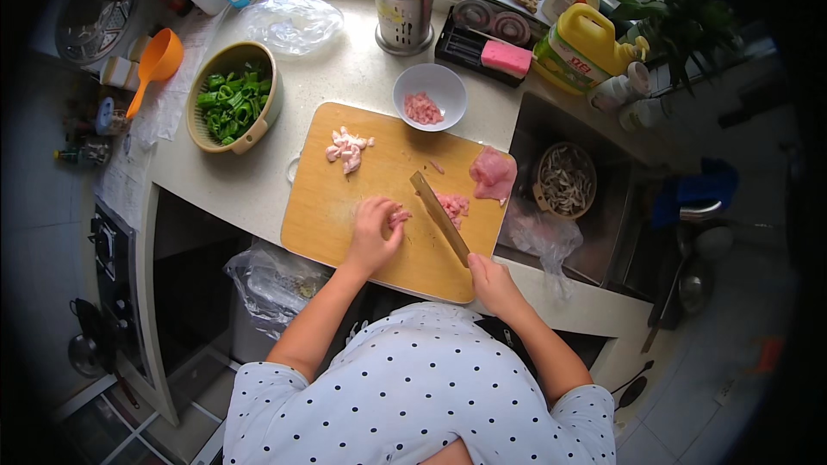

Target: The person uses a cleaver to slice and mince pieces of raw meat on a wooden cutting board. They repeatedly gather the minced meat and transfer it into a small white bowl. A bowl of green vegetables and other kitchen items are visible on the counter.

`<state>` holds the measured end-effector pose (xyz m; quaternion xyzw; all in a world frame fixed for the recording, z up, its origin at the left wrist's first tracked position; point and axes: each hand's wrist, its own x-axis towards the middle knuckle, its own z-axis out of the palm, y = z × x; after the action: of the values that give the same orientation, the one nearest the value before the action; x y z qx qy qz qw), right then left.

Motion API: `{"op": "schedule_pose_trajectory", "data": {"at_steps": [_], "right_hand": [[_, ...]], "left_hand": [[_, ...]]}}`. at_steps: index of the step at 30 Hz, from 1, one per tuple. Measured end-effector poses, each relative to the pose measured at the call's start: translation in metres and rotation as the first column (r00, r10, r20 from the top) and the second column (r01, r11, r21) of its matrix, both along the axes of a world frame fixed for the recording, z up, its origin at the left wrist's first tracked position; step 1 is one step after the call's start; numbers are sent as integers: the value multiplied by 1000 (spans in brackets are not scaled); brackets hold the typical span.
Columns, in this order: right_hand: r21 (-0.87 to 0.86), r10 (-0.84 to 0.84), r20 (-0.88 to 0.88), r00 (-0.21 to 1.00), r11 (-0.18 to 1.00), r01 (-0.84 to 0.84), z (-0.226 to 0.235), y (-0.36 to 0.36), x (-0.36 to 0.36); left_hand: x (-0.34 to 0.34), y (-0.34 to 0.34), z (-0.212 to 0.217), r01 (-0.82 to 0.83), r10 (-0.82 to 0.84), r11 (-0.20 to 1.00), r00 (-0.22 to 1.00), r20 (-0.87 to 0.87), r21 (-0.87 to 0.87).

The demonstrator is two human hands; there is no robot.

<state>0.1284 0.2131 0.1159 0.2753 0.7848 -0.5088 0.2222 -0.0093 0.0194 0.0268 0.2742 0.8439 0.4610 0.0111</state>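
Observation:
My right hand (497,284) is wrapped round the handle of a kitchen knife (441,217), whose blade slants up and left over the wooden cutting board (332,207). Curled on the board left of the blade, my left hand (376,228) has its fingertips on small strips of raw meat (398,218). Diced meat (454,208) lies just right of the blade. A larger slab of raw meat (494,174) rests at the board's right edge, and pale fatty pieces (347,150) sit toward its upper left. Beyond the board, a white bowl (430,79) holds chopped meat.
A basket (267,116) of cut green peppers stands left of the board. Behind are a chopstick holder (405,21) and a pink sponge (506,58). To the right, the sink (594,245) holds a basket (544,198) of small greyish pieces. A plastic bag (293,21) lies at the back.

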Motion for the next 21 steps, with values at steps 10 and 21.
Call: {"op": "schedule_pose_trajectory", "data": {"at_steps": [10, 21], "right_hand": [[14, 103, -60, 993, 995, -102, 4, -18, 11], [117, 85, -205, 975, 991, -61, -30, -38, -27]], "left_hand": [[7, -2, -11, 10, -9, 1000, 999, -48, 27], [6, -1, -30, 0, 5, 1000, 987, -158, 29]]}}
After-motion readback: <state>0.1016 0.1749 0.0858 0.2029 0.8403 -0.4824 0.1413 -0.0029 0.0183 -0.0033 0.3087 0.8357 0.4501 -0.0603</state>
